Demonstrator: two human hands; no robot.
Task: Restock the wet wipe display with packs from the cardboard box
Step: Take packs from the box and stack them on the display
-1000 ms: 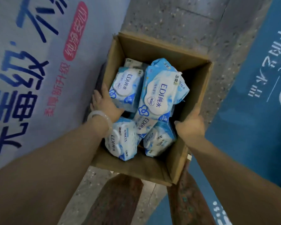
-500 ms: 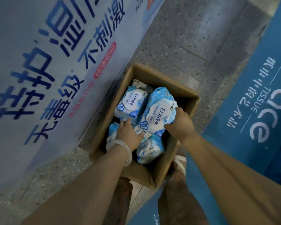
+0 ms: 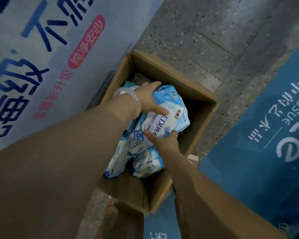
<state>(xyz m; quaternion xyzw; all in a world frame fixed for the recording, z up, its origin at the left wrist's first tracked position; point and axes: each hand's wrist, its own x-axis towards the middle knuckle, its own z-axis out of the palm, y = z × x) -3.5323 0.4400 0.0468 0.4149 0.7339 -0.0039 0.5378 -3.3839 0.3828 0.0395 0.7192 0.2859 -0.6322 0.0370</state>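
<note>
An open cardboard box (image 3: pixel 202 107) stands on the floor with several blue-and-white wet wipe packs inside. The top pack (image 3: pixel 169 116) lies tilted across the others. My left hand (image 3: pixel 148 99), with a pale bangle on the wrist, grips that pack at its far left end, thumb on its face. My right hand (image 3: pixel 164 140) holds the same pack at its near edge, fingers curled under it. More packs (image 3: pixel 148 163) lie lower in the box, partly hidden by my arms.
A large printed display panel (image 3: pixel 41 66) with blue and pink characters stands close on the left of the box. A blue tissue display panel (image 3: pixel 266 152) rises on the right. Grey speckled floor (image 3: pixel 205 31) lies beyond the box. My feet show below.
My left hand moved from the near packs up to the far end of the top pack. My right hand shifted from its right side to its near edge. The pack has turned and risen slightly.
</note>
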